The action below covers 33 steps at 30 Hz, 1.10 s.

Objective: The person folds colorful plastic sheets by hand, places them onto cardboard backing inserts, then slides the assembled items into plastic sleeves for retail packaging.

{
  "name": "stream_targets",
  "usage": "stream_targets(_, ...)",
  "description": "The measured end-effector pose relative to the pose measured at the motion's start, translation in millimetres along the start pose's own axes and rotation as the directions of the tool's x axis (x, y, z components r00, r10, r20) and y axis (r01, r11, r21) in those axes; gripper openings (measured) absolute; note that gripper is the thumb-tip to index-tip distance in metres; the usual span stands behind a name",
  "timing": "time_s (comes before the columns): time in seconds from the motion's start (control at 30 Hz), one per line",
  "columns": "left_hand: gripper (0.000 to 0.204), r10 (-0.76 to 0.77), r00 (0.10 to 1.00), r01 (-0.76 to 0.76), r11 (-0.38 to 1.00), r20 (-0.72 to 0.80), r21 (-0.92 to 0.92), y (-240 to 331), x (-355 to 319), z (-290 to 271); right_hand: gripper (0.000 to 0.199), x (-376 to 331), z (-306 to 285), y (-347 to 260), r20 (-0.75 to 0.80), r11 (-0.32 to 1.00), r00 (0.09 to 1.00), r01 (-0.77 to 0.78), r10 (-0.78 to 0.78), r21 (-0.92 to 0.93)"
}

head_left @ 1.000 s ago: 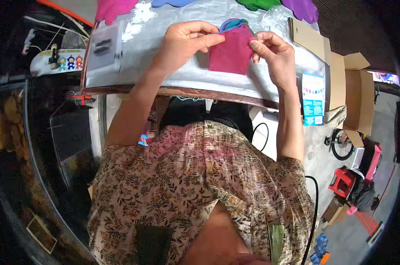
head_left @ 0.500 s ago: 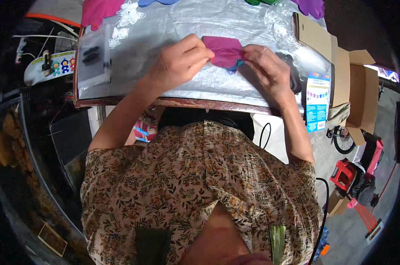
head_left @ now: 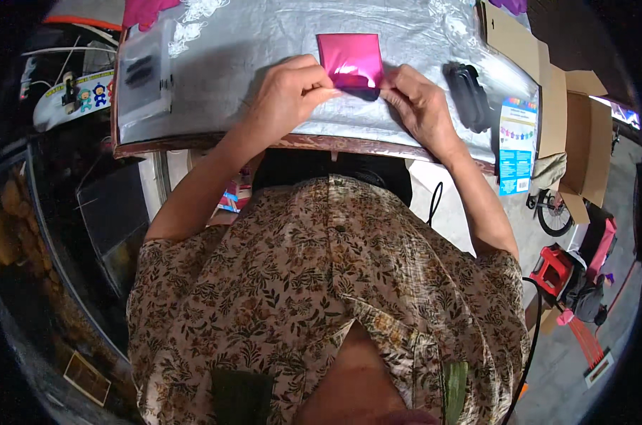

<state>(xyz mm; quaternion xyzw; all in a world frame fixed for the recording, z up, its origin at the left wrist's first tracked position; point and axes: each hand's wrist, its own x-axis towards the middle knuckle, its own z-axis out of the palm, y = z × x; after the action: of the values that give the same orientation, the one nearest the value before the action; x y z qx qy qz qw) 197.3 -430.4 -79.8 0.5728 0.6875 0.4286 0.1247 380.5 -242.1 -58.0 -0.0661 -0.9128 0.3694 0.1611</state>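
Observation:
A shiny pink foil-like square (head_left: 349,55) lies over the silver table cover, its near edge held between my two hands. My left hand (head_left: 293,91) pinches the near left corner with thumb and forefinger. At the near right corner, my right hand (head_left: 419,103) pinches the same edge. Just under that edge shows a dark strip (head_left: 363,94), too small to make out. To the right of my right hand lies a black oblong object (head_left: 468,95).
Left on the silver-covered table (head_left: 222,92) lies a clear plastic bag (head_left: 142,95) with black bits. White strings (head_left: 186,32) and a pink piece (head_left: 147,13) lie at the far left. An open cardboard box (head_left: 587,142) and a printed blue-and-white package (head_left: 516,152) stand at the right edge.
The pink piece, crumpled with blue showing beneath before, now appears flat, square and glossy. Both hands stay at its near corners. The view has shifted, with the table's near edge higher up.

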Motion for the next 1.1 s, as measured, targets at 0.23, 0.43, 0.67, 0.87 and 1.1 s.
stream_targets(0.23,0.021,-0.147,0.983,0.162,0.978,-0.113,0.133,-3.9,-8.4,1.0,0.01,15.6,9.4,1.5,0.012,0.974,0.975,-0.223,0.223,-0.03)
stream_targets(0.43,0.024,-0.176,0.949,0.234,0.95,-0.263,0.208,11.0,-15.6,13.0,0.014,22.1,12.9,1.2,-0.016,0.963,0.97,-0.242,0.242,-0.118)
stream_targets(0.67,0.025,-0.131,0.945,0.216,0.938,-0.3,0.271,8.5,-16.5,18.3,0.014,20.1,13.3,-0.3,-0.035,0.964,0.974,-0.229,0.226,-0.134)
stream_targets(0.87,0.024,-0.101,0.929,0.221,0.923,-0.356,0.316,0.2,-15.0,28.7,0.013,21.5,13.8,2.0,0.006,0.95,0.96,-0.276,0.28,-0.147)
stream_targets(1.1,0.022,-0.209,0.899,0.331,0.899,-0.384,0.288,-2.9,-10.4,30.9,0.015,26.8,20.1,6.0,-0.027,0.944,0.962,-0.273,0.273,-0.185)
